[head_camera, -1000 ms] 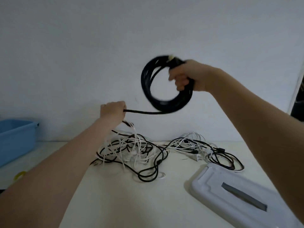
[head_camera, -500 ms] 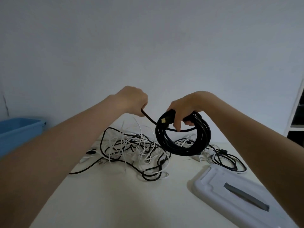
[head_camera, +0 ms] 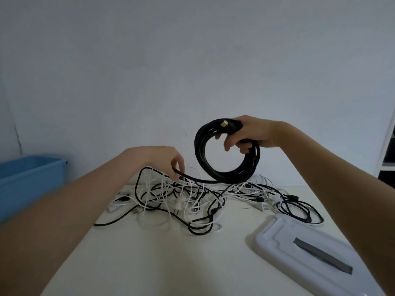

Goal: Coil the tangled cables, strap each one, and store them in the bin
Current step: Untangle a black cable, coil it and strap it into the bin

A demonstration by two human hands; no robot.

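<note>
My right hand (head_camera: pixel 250 133) grips the top of a thick black cable coil (head_camera: pixel 226 174), held upright above the table, a gold-tipped plug showing by the thumb. The coil's loose tail (head_camera: pixel 196 179) runs left to my left hand (head_camera: pixel 164 159), which pinches it just above the pile. A tangle of thin white and black cables (head_camera: pixel 188 201) sprawls across the white table (head_camera: pixel 149 263) under both hands. A blue bin (head_camera: pixel 27 178) stands at the left edge.
A white lid (head_camera: pixel 284 242) with a grey strip lies flat at the front right, close to my right forearm. A white shelf unit (head_camera: pixel 388 150) stands at the far right. A plain wall closes off the table's back.
My right hand raised the coil and shifted it right. My left hand dropped from beside the coil down toward the pile, drawing the tail out to the left.
</note>
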